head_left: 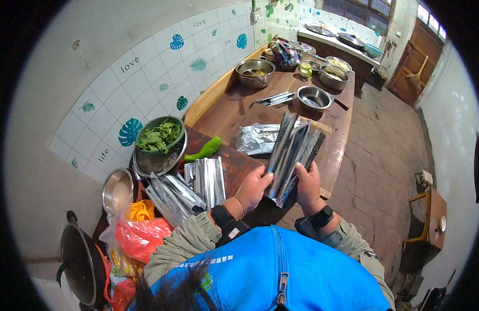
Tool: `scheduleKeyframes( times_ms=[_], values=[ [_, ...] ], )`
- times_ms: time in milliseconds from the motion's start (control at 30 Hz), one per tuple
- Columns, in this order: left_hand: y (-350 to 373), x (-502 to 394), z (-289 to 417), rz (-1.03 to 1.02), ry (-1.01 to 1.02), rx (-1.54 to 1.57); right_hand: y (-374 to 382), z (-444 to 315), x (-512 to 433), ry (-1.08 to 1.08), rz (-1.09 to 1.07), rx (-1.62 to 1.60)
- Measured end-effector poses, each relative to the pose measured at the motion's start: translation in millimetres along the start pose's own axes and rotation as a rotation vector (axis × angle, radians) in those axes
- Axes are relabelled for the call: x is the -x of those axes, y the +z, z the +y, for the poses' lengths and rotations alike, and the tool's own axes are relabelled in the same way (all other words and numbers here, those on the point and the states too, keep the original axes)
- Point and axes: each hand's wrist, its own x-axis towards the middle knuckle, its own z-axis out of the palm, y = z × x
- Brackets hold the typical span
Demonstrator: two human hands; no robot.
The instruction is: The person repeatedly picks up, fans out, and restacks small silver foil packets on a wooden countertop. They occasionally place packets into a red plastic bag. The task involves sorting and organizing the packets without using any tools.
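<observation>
Both my hands hold a bundle of long, flat silvery-black plastic packets [292, 159] up in front of my chest, above the table's near edge. My left hand [253, 186] grips its left side, and my right hand [309, 186] has the right side, thumb on top. Just beyond the bundle a crumpled silver plastic bag [257, 138] lies on the table. More silver packets [208, 180] are at the left, beside clear-wrapped ones [175, 196]. Behind them lies a green pepper [203, 149]. What the packets contain cannot be told.
Leafy greens fill a green basket [181, 130] at the left. Steel pots [255, 72], a saucepan [314, 98] and a lidded jar [306, 70] stand farther along the wooden table [336, 155]. Plastic bags [144, 237] and a wok [78, 264] are at the lower left.
</observation>
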Motion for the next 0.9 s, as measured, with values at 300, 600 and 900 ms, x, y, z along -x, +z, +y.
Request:
scheduleKeyframes(
  times_ms=[300,600,900],
  values=[
    [-32.5,-14.5,11.5,0.54,0.385,-0.632,-4.7,-4.3,-2.6,-0.059,0.06,0.012],
    [1.6,0.1,6.5,0.185,0.236,-0.537,2.9,-2.4,0.3,-0.035,-0.005,0.048],
    [16.2,4.7,-1.2,-0.201,0.063,0.014,5.3,0.6,8.0,-0.009,-0.108,-0.034]
  ],
)
